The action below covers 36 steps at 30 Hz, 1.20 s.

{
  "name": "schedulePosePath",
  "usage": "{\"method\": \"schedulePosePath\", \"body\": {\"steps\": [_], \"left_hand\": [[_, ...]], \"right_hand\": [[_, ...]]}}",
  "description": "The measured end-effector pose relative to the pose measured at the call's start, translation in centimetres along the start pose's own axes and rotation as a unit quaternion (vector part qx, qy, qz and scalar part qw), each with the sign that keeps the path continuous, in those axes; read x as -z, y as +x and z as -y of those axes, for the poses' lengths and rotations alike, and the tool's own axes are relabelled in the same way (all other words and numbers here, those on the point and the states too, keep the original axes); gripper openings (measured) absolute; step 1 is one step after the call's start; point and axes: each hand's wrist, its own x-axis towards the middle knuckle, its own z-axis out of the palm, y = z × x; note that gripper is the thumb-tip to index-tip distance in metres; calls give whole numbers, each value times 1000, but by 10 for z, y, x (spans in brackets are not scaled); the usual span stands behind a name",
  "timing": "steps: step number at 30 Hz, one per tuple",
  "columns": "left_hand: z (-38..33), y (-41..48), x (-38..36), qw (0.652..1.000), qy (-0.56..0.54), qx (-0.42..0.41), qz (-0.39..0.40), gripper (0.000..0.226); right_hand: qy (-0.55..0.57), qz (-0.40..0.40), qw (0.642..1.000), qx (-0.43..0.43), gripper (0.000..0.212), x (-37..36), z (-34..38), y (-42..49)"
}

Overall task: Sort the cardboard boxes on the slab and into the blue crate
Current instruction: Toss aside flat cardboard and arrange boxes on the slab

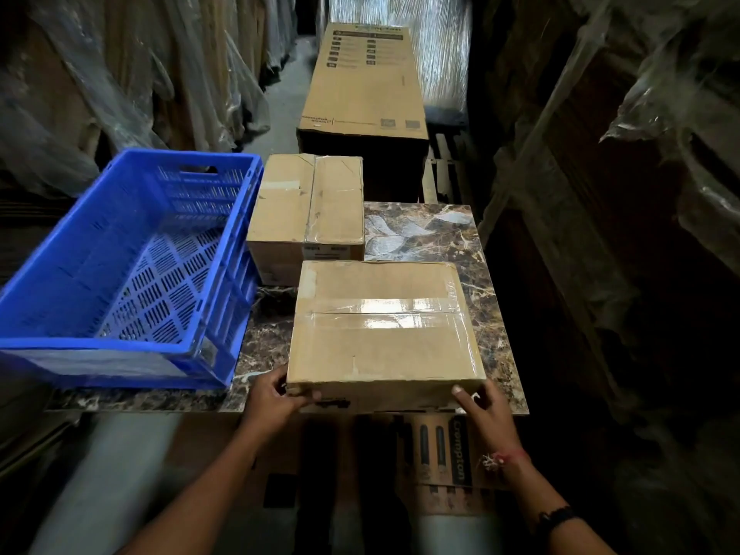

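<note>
A flat taped cardboard box (pixel 380 334) lies on the dark marble slab (pixel 492 306), near its front edge. My left hand (pixel 276 398) grips the box's near left corner, fingers curled around it. My right hand (pixel 484 410) holds the near right corner, thumb against the front face. A second, taller cardboard box (pixel 308 210) stands behind it on the slab, beside the crate. The blue perforated crate (pixel 120 346) sits to the left and holds nothing.
A long printed carton (pixel 360 82) lies beyond the slab in the aisle. Plastic-wrapped stacks (pixel 120 74) line both sides closely. A printed carton (pixel 440 454) lies below the slab's front edge, by my legs.
</note>
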Motion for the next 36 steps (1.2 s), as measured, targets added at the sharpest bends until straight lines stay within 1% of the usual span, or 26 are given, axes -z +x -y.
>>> {"method": "schedulePosePath", "body": {"steps": [2, 3, 5, 8, 10, 12, 15, 16, 17, 19, 22, 23, 25, 27, 30, 31, 34, 36], "left_hand": [[-1, -5, 4, 1000, 2, -14, -9, 45], [-3, -7, 6, 1000, 3, -19, -15, 45], [-9, -10, 9, 999, 5, -25, -28, 52], [-20, -11, 17, 999, -14, -22, -46, 66], [-29, -10, 20, 997, -40, -25, -55, 70], [-45, -10, 20, 996, -56, -28, -65, 61], [-74, -10, 18, 994, -54, -34, -84, 41], [-82, -8, 17, 994, -51, -34, -95, 34], [-86, -5, 16, 993, -48, -26, -107, 31], [-94, 3, 14, 991, -40, -3, -128, 39], [-106, 17, 10, 987, -25, 24, -159, 66], [-112, 22, 7, 985, -19, 30, -167, 67], [-124, 32, 0, 981, 12, 44, -190, 65], [-134, 42, -6, 977, 38, 58, -204, 69], [-139, 59, -10, 969, 87, 83, -216, 97], [-140, 64, -10, 965, 114, 92, -219, 100], [-144, 75, -13, 954, 187, 93, -213, 95], [-145, 79, -14, 954, 203, 93, -202, 91]], "right_hand": [[4, 1, 1000, 23, 8, 6, 5, -3], [11, 0, 999, 36, 5, 7, 10, -5], [24, -14, 998, 59, 3, 9, 19, -7], [42, -40, 995, 81, 7, 13, 33, -8], [52, -54, 993, 92, 16, 15, 40, -6], [56, -71, 991, 99, 19, 18, 49, -2], [36, -88, 990, 107, 8, 22, 63, 9], [35, -93, 989, 107, 7, 22, 70, 12], [36, -101, 989, 104, 12, 22, 74, 16], [34, -111, 989, 95, 19, 21, 84, 24], [33, -130, 989, 59, 21, 18, 94, 39], [34, -135, 989, 46, 24, 17, 99, 45], [26, -150, 988, 26, 36, 13, 106, 58], [9, -161, 987, 14, 45, 10, 116, 71], [-24, -163, 986, -3, 50, 7, 129, 90], [-36, -162, 986, -9, 50, 7, 133, 96], [-66, -164, 984, -35, 52, 6, 135, 107], [-72, -168, 982, -48, 54, 5, 132, 109]]}}
